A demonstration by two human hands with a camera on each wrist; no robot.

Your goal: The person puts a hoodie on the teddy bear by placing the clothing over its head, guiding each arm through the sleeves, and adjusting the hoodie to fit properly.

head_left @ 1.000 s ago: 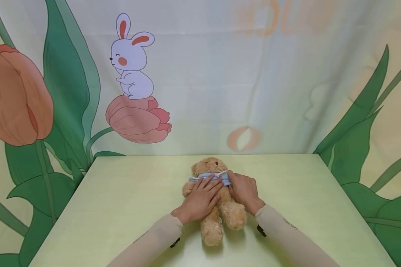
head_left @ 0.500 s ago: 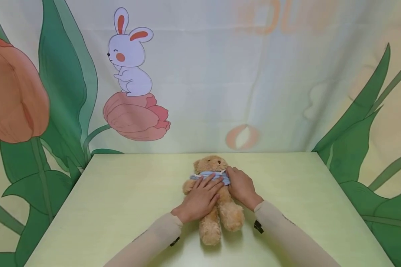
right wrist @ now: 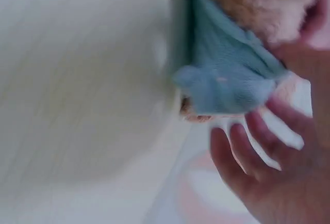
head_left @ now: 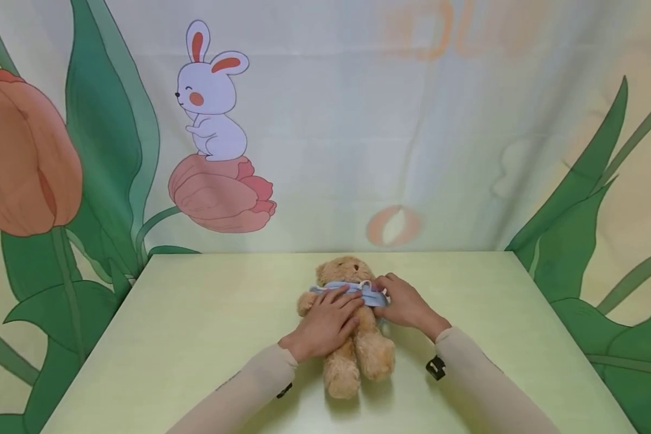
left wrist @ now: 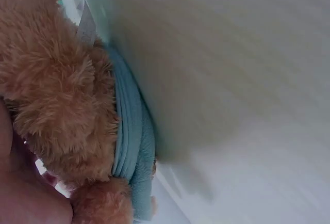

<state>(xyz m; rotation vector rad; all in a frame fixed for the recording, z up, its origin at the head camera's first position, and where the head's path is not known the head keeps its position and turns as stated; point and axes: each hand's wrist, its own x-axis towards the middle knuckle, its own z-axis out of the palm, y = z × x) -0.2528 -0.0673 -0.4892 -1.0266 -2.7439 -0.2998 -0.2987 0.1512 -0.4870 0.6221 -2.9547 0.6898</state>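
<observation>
A light-brown teddy bear [head_left: 374,349] lies on its back, head toward the far edge and legs toward me. A blue cloth garment [head_left: 347,289] with white trim lies bunched across its upper chest. My left hand [head_left: 325,325] rests flat on the bear's belly, fingers spread up to the garment. At the bear's other side, my right hand [head_left: 407,304] holds the garment's edge between thumb and fingers; the cloth stands out toward it. In the right wrist view the blue garment [right wrist: 227,74] is blurred. A white tag [left wrist: 86,25] shows beside the fur in the left wrist view.
The pale green tabletop [head_left: 195,337] stretches around the bear, its far edge just beyond the head. Behind it hangs a printed cloth backdrop [head_left: 325,120] with a white rabbit and tulips.
My right hand has shifted outward to the right, and the garment's edge now spreads out further on that side. My left hand has stayed on the belly.
</observation>
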